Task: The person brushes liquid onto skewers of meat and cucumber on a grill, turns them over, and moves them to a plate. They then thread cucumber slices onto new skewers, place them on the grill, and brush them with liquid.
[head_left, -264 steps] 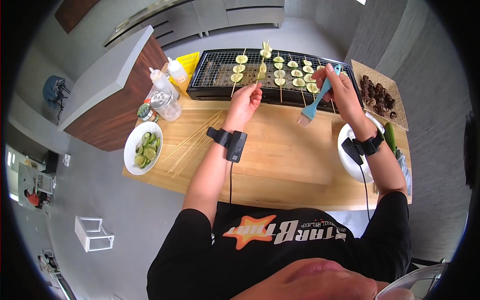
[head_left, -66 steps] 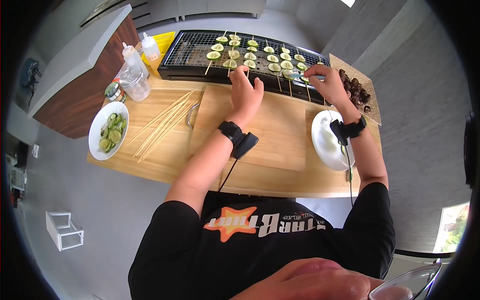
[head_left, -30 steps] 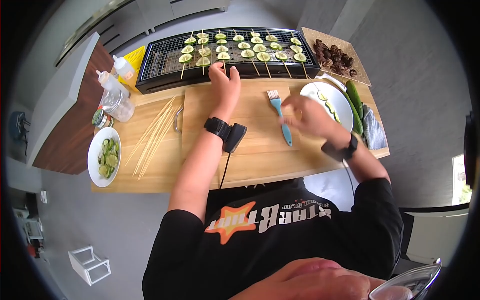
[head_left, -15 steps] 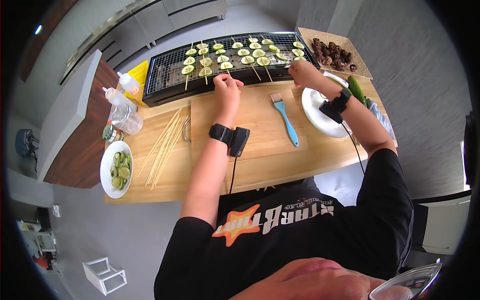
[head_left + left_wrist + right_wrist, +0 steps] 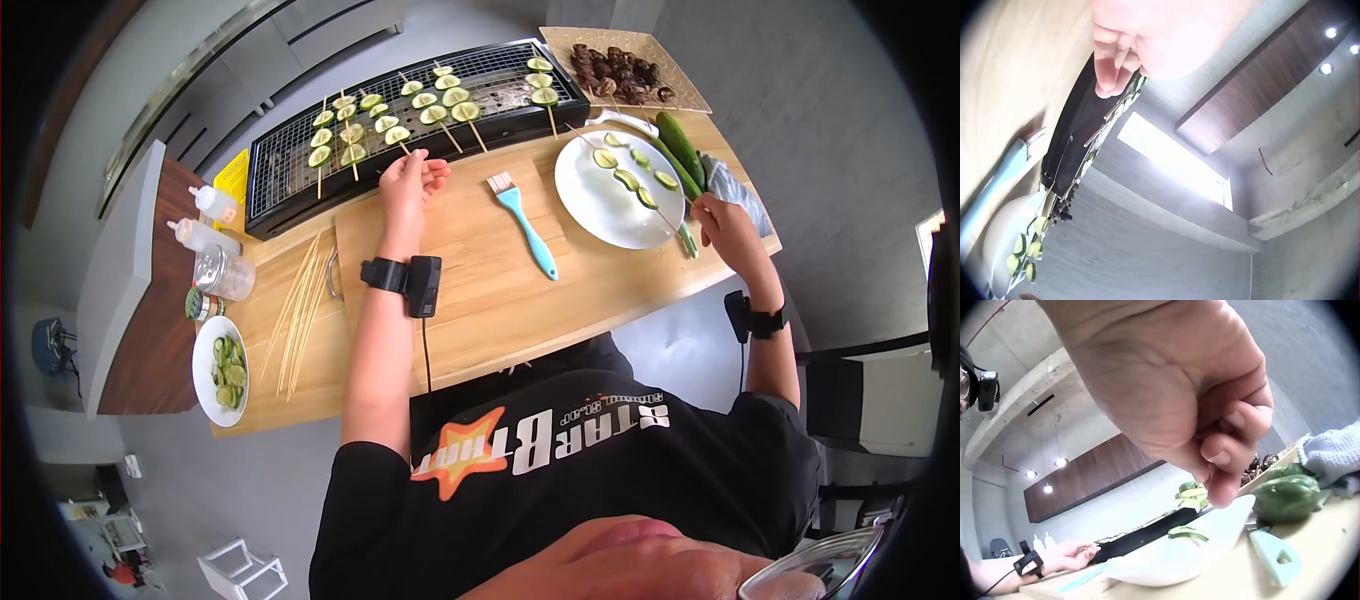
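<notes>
In the head view my right hand (image 5: 728, 235) is at the plate's right edge. Its thumb and fingertips pinch the stick end of a skewer of green-rimmed slices (image 5: 665, 180), slanting over the white plate (image 5: 640, 236). Another sliced skewer (image 5: 605, 158) lies across this plate. In the right wrist view the held slices (image 5: 1191, 495) show behind my fingers, above the plate. My left hand (image 5: 408, 190) is at the grill's front edge, thumb and forefinger pinching the stick of a skewer of slices (image 5: 397, 135) on the black grill (image 5: 275, 195).
A blue basting brush (image 5: 525, 228) lies on the cutting board (image 5: 470, 255). Cucumbers (image 5: 680, 145) and a grey cloth (image 5: 735, 195) are at right, dark skewers (image 5: 620, 75) behind. At left are bare sticks (image 5: 300, 320), a bowl of slices (image 5: 205, 385) and bottles (image 5: 200, 237).
The brush was set down on the board. My right hand then reached to the grill's right part and came back to the plate with a skewer, leaving a gap. My left hand stayed at its skewer.
</notes>
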The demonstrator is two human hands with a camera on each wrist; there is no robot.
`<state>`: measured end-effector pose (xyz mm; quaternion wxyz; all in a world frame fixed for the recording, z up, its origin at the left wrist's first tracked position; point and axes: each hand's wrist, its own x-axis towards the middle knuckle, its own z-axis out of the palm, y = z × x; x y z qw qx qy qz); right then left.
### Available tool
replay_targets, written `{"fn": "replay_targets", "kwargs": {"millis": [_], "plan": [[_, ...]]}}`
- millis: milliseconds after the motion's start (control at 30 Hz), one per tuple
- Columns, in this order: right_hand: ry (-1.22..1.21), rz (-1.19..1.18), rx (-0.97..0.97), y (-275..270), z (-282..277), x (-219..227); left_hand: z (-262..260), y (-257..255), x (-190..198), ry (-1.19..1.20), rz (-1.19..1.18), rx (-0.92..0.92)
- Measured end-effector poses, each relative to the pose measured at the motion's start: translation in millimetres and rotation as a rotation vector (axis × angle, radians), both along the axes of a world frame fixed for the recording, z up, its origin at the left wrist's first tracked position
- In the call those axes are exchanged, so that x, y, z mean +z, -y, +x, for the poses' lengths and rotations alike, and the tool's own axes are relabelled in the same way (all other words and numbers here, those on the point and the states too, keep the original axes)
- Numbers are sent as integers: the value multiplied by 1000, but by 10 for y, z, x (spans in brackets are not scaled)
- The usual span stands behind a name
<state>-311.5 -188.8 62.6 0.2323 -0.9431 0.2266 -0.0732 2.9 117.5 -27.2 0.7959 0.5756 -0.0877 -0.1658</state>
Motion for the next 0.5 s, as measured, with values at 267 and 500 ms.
{"fn": "replay_targets", "kwargs": {"millis": [267, 500], "plan": [[94, -143, 11, -100, 44, -239, -55, 62, 79, -54, 12, -111], [536, -6, -83, -288, -41, -313, -179, 263, 211, -139, -40, -231]]}}
